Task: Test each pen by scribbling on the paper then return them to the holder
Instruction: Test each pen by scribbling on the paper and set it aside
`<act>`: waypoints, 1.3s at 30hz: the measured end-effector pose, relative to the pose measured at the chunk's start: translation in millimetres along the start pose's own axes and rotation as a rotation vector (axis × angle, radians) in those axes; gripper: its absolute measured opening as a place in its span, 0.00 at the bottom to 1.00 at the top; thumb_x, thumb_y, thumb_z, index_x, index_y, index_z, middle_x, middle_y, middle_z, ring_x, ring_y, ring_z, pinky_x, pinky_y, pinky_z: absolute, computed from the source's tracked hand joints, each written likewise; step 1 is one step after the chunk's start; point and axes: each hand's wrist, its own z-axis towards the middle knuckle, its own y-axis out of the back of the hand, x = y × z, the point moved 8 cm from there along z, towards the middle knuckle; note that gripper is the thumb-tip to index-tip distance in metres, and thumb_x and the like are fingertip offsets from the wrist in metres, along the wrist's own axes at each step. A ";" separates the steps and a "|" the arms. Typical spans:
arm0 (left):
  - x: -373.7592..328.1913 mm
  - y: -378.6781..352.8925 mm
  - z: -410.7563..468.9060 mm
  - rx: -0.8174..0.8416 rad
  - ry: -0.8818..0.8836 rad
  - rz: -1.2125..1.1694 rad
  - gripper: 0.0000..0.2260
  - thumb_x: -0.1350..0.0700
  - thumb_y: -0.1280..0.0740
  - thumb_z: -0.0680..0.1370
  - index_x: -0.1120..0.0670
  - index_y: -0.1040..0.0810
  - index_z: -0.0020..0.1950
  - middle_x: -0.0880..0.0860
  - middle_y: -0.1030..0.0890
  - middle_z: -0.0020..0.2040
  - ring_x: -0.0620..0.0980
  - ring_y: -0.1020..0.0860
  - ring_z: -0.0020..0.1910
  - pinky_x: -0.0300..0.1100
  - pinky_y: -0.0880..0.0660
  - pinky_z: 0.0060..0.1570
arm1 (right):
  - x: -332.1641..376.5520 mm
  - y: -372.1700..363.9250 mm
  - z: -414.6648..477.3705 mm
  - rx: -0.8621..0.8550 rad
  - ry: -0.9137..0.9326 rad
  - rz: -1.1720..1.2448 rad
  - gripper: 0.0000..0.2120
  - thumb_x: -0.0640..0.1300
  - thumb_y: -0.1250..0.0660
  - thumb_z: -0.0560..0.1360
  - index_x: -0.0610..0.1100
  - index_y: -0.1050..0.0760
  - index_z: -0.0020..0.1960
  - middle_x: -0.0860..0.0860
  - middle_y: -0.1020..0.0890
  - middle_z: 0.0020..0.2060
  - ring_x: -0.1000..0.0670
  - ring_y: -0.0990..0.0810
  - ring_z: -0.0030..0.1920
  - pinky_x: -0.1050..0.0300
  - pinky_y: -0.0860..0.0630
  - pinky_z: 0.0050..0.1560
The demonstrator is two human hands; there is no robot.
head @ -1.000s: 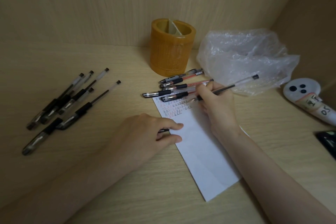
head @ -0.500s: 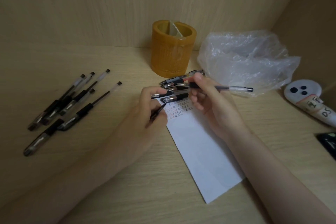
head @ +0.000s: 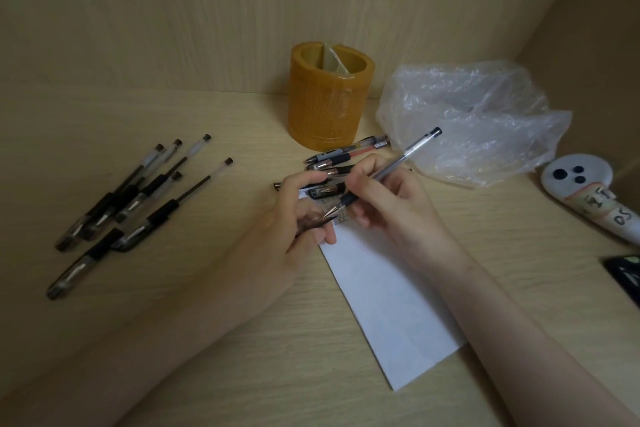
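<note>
My right hand grips a clear pen with a black grip, its metal tip pointing down-left towards my left hand. My left hand's curled fingers hold a dark pen cap just in front of that tip. Both hands hover over the top of a white paper strip with small scribbles. Several pens lie behind the hands, in front of the amber pen holder. Another group of several black pens lies to the left.
A crumpled clear plastic bag sits right of the holder. A white controller with taped labels lies at the far right, and a dark object is at the right edge. Wooden walls close off the back and right.
My right hand lifted the pen off the paper and turned its tip towards my left hand. My left hand rose from the paper's edge with the cap and met the tip.
</note>
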 end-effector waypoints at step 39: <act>1.9 44.7 13.7 -0.293 0.088 0.359 0.08 0.48 0.43 0.79 0.48 0.27 0.46 0.45 0.28 0.30 0.41 0.31 0.29 0.40 0.37 0.30 | -0.1 -4.7 -0.1 -0.102 -0.068 -0.051 0.26 0.62 0.39 0.70 0.38 0.20 0.39 0.49 0.25 0.22 0.55 0.32 0.22 0.66 0.38 0.23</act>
